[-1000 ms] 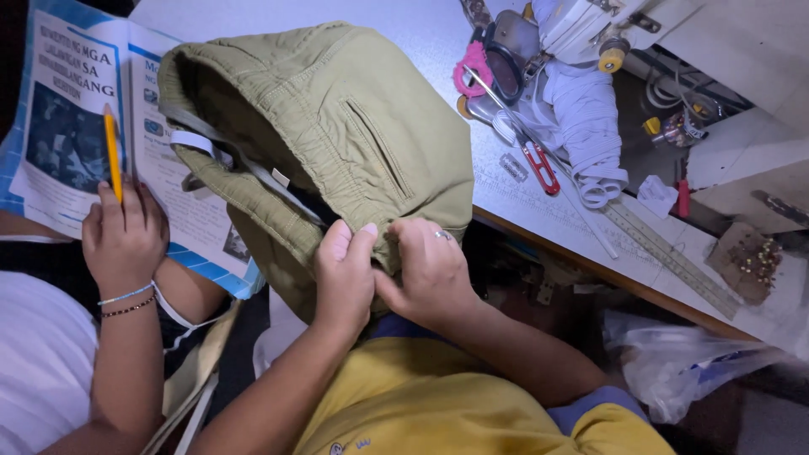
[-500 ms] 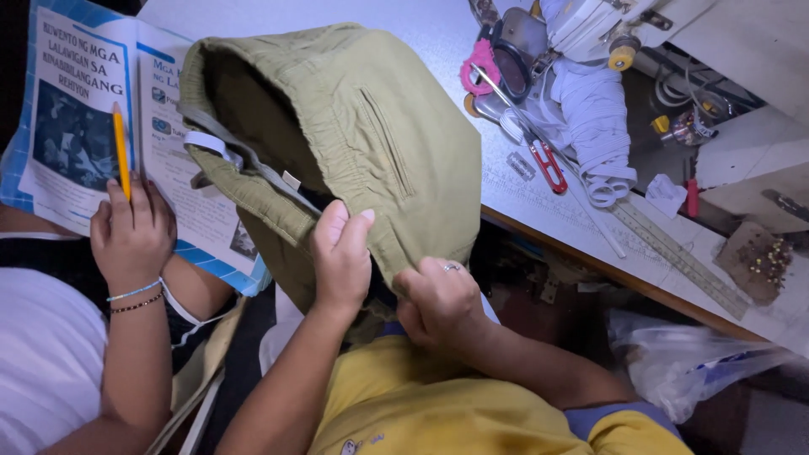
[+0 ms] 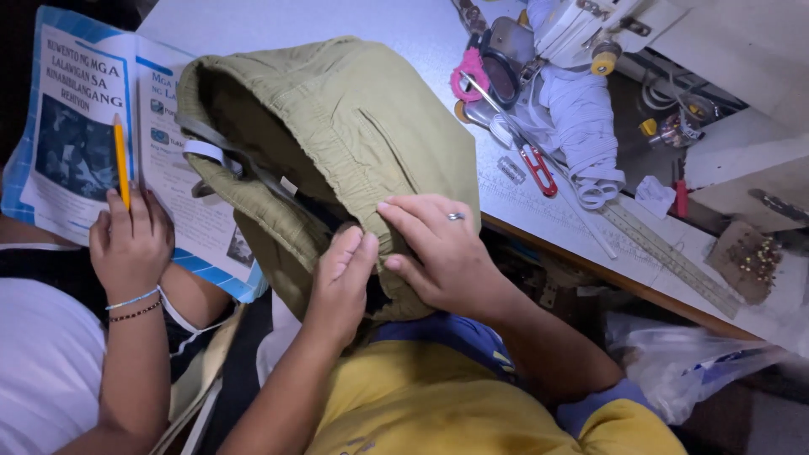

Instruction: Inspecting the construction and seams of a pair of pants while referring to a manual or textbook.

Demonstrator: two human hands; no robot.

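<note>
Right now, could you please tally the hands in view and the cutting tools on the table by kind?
Person's own hands on the olive garment: 2, left hand and right hand
Co-worker's hand with pencil: 1
Pink-handled scissors: 1
Red thread snips: 1
Total: 5

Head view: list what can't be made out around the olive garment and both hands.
- Left hand: fingertips tucked into the olive garment.
- Right hand: palm side hidden against the fabric.
- Garment's lower edge: hidden behind both hands.
- Sewing machine: cut off by the top edge.
</note>
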